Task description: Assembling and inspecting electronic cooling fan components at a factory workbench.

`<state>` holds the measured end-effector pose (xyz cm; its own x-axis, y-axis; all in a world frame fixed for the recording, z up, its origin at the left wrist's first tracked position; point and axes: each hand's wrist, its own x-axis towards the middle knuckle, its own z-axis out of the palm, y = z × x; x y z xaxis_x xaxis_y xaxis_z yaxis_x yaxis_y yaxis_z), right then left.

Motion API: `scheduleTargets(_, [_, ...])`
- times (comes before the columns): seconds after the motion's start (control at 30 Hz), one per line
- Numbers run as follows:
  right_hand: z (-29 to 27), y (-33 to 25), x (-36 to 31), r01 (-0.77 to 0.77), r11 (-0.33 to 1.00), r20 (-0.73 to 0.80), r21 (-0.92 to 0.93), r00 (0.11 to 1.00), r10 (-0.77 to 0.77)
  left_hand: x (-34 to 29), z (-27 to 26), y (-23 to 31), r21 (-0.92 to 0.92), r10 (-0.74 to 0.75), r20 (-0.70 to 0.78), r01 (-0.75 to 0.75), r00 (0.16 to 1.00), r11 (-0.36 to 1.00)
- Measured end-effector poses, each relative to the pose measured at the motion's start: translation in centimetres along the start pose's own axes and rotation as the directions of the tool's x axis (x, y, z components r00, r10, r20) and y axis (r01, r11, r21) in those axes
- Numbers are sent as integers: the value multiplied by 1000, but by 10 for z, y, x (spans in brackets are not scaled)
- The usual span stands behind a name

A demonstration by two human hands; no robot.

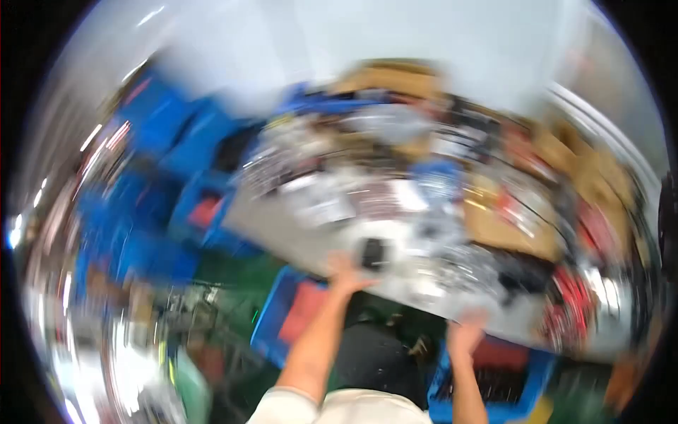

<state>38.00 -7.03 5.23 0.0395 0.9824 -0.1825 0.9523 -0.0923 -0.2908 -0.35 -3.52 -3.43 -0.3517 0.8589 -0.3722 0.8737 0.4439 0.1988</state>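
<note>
At table (263, 220), our left hand (344, 274) spreads wide, seemingly empty; right hand (466, 335) too blurred to judge; stray sweep could dislodge black object (373, 253).

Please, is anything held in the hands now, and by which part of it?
The left hand shows no held thing; it is near a small black object. For the right hand, blur prevents telling.
</note>
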Motion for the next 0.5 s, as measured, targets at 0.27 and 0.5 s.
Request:
scheduleTargets(0.27, [75,57,29,271,787,56,-554,956,-289,-51,-38,-9,-288,-20,-145,-23,989,957])
scheduleTargets(0.5, [58,137,107,394,680,164,-618,911,-380,-180,57,-45,-737,-216,-440,-214,872,640])
